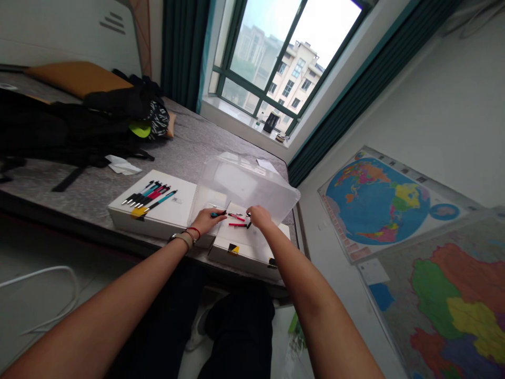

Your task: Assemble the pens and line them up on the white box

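My left hand (pixel 205 220) is closed on a blue and black pen (pixel 215 214), its fingers pinched above the clear plastic box. My right hand (pixel 259 215) pinches a small black pen part (pixel 249 222); its exact shape is too small to tell. Between the hands, red pen barrels (pixel 237 225) lie on the white box (pixel 240 241). Behind them stands the raised translucent lid (pixel 248 184) of the plastic box. To the left, a second white box (pixel 181 217) carries a row of several pens (pixel 148 196) in blue, black and red.
The boxes rest on a grey patterned bed surface (pixel 185 137). A crumpled tissue (pixel 123 165) and a black bag (pixel 71 126) lie at the left. Maps (pixel 374 200) hang on the right wall, close beside the bed. A window (pixel 272 68) is ahead.
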{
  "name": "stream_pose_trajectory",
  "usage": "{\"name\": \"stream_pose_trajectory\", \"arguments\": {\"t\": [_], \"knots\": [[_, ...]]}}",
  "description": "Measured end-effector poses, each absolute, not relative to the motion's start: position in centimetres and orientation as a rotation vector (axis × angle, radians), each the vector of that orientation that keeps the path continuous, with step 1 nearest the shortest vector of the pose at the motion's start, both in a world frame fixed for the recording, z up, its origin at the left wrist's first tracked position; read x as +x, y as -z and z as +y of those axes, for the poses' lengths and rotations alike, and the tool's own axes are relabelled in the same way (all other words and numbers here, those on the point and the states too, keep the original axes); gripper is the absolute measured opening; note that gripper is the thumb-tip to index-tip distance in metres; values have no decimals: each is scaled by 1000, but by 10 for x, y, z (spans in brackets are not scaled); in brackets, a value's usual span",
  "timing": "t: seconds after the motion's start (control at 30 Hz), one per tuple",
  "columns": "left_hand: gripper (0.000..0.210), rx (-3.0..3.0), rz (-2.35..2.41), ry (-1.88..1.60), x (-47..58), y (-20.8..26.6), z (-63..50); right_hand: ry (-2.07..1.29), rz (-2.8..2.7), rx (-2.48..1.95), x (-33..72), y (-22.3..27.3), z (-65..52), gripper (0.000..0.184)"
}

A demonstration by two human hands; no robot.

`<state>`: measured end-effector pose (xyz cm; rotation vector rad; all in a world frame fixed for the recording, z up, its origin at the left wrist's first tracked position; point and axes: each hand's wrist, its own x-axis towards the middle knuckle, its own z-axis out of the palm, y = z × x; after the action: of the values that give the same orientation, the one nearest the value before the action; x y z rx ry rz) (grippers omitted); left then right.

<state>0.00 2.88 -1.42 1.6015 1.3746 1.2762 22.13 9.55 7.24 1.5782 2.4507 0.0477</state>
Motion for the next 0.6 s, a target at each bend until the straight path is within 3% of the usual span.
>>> {"name": "stream_pose_trajectory", "arguments": {"t": [0.6], "knots": [[47, 1439, 1397, -1317, 0, 11, 27, -23, 2570, 1427, 195, -74, 101, 29]]}}
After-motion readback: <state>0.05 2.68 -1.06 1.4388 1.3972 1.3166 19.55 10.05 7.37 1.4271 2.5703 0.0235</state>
